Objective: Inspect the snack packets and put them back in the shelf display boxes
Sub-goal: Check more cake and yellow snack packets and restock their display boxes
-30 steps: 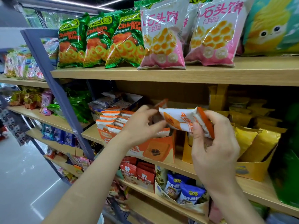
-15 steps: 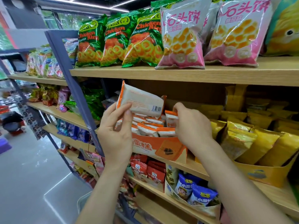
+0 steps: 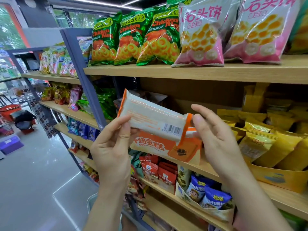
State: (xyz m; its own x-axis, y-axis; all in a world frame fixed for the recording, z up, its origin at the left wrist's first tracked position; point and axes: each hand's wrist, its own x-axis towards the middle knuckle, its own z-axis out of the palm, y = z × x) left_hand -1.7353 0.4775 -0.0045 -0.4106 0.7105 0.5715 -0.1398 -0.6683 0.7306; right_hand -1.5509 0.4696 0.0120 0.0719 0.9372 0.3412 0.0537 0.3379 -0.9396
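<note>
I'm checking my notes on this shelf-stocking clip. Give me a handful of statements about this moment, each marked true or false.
1. The white packet is turned so that its barcode faces the camera. True.
2. The left hand grips the white packet. True.
3. The white packet lies inside the orange display box. False: it is held up in front of the box, not in it.
4. The green bags stand on the shelf below the orange display box. False: they stand on the top shelf, above it.
5. Yellow packets sit to the right of the orange display box. True.
</note>
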